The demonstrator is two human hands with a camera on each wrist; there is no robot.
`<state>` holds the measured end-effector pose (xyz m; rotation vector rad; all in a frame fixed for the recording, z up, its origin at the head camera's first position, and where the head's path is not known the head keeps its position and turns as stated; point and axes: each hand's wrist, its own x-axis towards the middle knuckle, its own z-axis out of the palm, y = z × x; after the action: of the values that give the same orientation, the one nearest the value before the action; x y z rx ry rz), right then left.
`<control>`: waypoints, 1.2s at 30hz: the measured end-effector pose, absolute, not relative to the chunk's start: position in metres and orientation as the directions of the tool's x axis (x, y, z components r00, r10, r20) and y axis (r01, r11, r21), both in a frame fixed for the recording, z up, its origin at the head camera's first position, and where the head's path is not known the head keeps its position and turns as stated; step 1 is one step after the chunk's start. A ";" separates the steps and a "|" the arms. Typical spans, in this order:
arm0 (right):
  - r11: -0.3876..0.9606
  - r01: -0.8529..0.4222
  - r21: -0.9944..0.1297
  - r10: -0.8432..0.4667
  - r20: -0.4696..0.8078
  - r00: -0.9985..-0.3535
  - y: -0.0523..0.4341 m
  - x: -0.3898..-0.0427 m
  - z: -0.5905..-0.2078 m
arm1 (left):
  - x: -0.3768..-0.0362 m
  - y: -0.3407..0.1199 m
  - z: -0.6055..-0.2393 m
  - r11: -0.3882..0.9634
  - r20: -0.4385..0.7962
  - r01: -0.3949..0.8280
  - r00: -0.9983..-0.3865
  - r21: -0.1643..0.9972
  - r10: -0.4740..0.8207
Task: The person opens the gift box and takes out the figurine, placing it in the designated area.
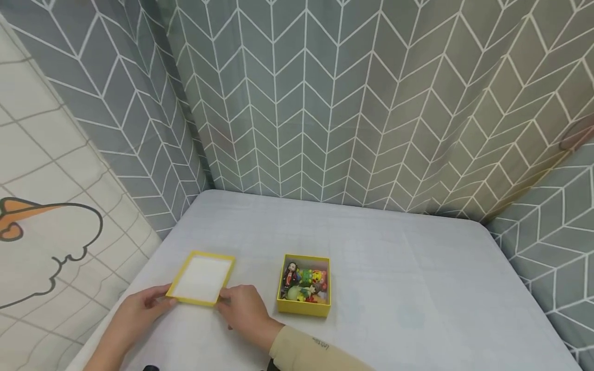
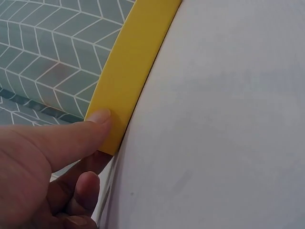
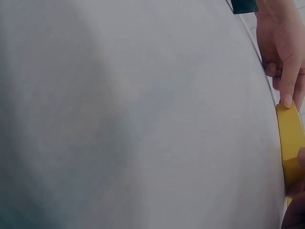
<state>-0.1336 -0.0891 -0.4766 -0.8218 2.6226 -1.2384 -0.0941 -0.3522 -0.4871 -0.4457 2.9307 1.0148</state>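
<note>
A shallow yellow box lid with a white inside lies at the left of the table, its inside facing up. My left hand grips its near left corner; in the left wrist view the thumb presses on the yellow side wall and the other fingers go behind the corner. At the near right corner my right hand holds the lid with curled fingers, only partly visible in the right wrist view. To the right of that hand stands an open yellow box, filled with several small colourful toy figures.
A white cloth covers the table. Grey chevron-patterned curtains hang behind it and at both sides. A white curtain with a cartoon drawing hangs at the left. A small black object shows at the bottom edge.
</note>
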 end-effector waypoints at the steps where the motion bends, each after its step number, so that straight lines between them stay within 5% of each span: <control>1: 0.520 -0.414 -0.747 -0.521 0.107 -0.847 -0.087 -0.135 -0.477 | -0.096 -0.350 -0.487 0.751 -0.098 -0.269 -0.959 0.603 -0.265; 12: 0.526 -0.357 -0.772 -0.512 0.048 -0.858 -0.069 -0.139 -0.466 | -0.108 -0.338 -0.485 0.788 -0.044 -0.174 -0.982 0.590 -0.184; 22: 0.507 -0.441 -0.741 -0.552 0.114 -0.826 -0.031 -0.139 -0.430 | -0.109 -0.324 -0.456 0.799 0.034 -0.055 -0.995 0.598 -0.094; 27: 0.447 -0.370 -0.814 -0.529 0.093 -0.844 -0.008 -0.143 -0.413 | -0.105 -0.313 -0.443 0.819 0.160 0.044 -0.985 0.572 -0.059; 36: 0.436 -0.318 -0.842 -0.422 0.120 -0.898 0.059 -0.157 -0.420 | -0.132 -0.257 -0.440 0.760 0.203 0.228 -0.971 0.609 0.128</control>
<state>-0.1570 0.0594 -0.4197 -0.6646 2.5689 -1.4702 -0.1317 -0.2567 -0.4399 0.3135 3.0864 1.0999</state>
